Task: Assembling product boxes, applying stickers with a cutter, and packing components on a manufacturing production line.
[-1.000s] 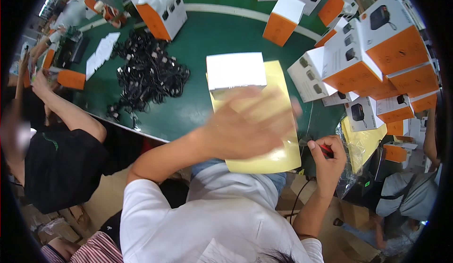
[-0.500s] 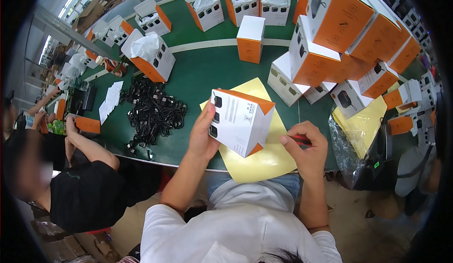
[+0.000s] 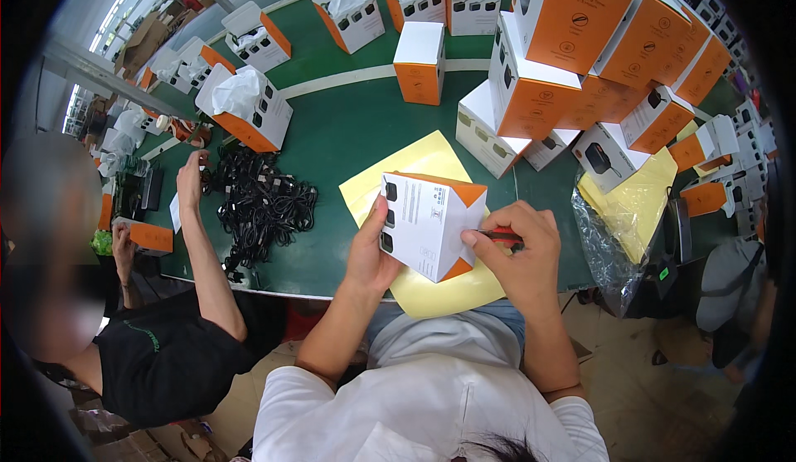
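- My left hand (image 3: 371, 250) wraps its fingers round the left side of a white and orange box (image 3: 427, 223), thumb against the near face, holding it tilted just above the yellow sheet (image 3: 431, 288) at frame centre.
- My right hand (image 3: 518, 250) is curled closed round a red-tipped pen (image 3: 495, 235), its tip touching the box's white right face.
- I judge the step in hand to be marking or writing on that face; the box appears closed.
- The next move, as I read it, calls for the left hand keeping the box steady while the pen finishes, then a free spot on the green tabletop (image 3: 332, 130) to set it down.
- To the right and above, stacked boxes of the same kind (image 3: 564, 55) crowd the upper right of the frame; open ones with white wrapping (image 3: 249, 105) stand at upper left.
- A clear plastic bag with yellow sheets (image 3: 630, 213) lies at the right edge.
- At left, a co-worker's hand (image 3: 192, 176) rests beside a heap of black cables (image 3: 261, 205).
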Available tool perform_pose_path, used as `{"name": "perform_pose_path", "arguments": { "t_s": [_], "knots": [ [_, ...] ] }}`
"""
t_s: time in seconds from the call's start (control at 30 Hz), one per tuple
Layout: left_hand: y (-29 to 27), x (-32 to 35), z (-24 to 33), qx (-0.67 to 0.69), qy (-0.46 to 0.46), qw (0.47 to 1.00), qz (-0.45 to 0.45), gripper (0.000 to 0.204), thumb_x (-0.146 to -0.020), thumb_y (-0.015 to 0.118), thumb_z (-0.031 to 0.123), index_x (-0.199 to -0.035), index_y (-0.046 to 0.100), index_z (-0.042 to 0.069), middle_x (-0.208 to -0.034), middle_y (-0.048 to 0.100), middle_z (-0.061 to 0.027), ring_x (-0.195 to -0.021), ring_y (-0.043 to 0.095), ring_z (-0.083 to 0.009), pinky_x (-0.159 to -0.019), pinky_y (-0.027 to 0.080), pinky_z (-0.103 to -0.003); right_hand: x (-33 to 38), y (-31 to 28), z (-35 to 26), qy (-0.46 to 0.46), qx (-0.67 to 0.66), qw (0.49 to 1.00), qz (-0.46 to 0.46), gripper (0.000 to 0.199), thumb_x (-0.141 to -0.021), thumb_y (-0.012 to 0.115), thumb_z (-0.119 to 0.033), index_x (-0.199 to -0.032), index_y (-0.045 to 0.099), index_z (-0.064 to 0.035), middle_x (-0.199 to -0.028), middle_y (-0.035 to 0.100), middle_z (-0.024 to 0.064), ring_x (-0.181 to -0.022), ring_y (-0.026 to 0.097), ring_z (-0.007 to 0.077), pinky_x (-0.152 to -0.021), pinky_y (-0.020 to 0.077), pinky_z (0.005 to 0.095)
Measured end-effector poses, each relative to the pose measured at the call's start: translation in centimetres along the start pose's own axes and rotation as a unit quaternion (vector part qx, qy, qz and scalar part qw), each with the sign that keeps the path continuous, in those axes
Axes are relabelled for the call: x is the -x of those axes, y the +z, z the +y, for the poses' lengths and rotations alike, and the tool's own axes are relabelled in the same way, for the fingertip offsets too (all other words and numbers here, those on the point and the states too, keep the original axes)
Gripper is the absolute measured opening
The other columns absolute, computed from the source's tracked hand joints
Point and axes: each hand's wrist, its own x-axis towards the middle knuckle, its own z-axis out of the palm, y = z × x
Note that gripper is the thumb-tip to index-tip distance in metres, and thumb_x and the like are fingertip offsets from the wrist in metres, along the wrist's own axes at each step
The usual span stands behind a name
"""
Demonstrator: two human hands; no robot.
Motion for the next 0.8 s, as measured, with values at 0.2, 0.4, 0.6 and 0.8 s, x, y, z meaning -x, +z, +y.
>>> {"name": "perform_pose_path", "arguments": {
  "t_s": [0.2,0.4,0.6,0.8],
  "knots": [
    [-0.2,-0.1,-0.5,0.01,-0.013,1.0,-0.004,0.046,-0.108,0.05,0.036,-0.147,0.047,0.012,-0.139,0.062,-0.0068,-0.128,0.06,-0.0221,-0.108,0.049,-0.042,-0.6,-0.7,0.9,-0.036,0.051,0.998,-0.031,0.028,-0.074,0.088,-0.025,-0.079,0.066,-0.0092,-0.075,0.062,0.0015,-0.07,0.054,0.0191,-0.076,0.0347,0.0341],
    [0.7,-0.2,-0.7,-0.038,0.004,0.999,0.001,0.05,-0.108,0.052,0.034,-0.152,0.043,0.013,-0.142,0.059,-0.0051,-0.13,0.058,-0.0203,-0.108,0.048,-0.041,-1.4,-1.5,2.2,0.017,0.068,0.992,-0.107,0.039,-0.08,0.083,-0.042,-0.076,0.063,-0.0089,-0.075,0.063,0.004,-0.072,0.057,0.023,-0.077,0.0349,0.0366],
    [1.1,-0.3,-0.6,-0.064,0.008,0.998,0.003,0.051,-0.108,0.051,0.034,-0.153,0.041,0.012,-0.143,0.058,-0.0045,-0.13,0.058,-0.0196,-0.107,0.05,-0.04,-1.8,-1.3,3.6,0.032,0.015,0.989,-0.145,0.035,-0.08,0.084,-0.034,-0.076,0.064,-0.0056,-0.072,0.058,0.0055,-0.07,0.047,0.0223,-0.075,0.0352,0.0346],
    [1.1,-0.3,-0.7,-0.064,0.013,0.998,0.019,0.049,-0.108,0.05,0.035,-0.152,0.043,0.012,-0.142,0.058,-0.0064,-0.129,0.058,-0.0212,-0.106,0.05,-0.041,-1.4,-1.3,3.9,0.068,0.089,0.984,-0.136,0.042,-0.077,0.086,-0.039,-0.075,0.062,-0.0039,-0.071,0.059,0.0075,-0.07,0.051,0.0243,-0.071,0.0409,0.0351]
  ]
}}
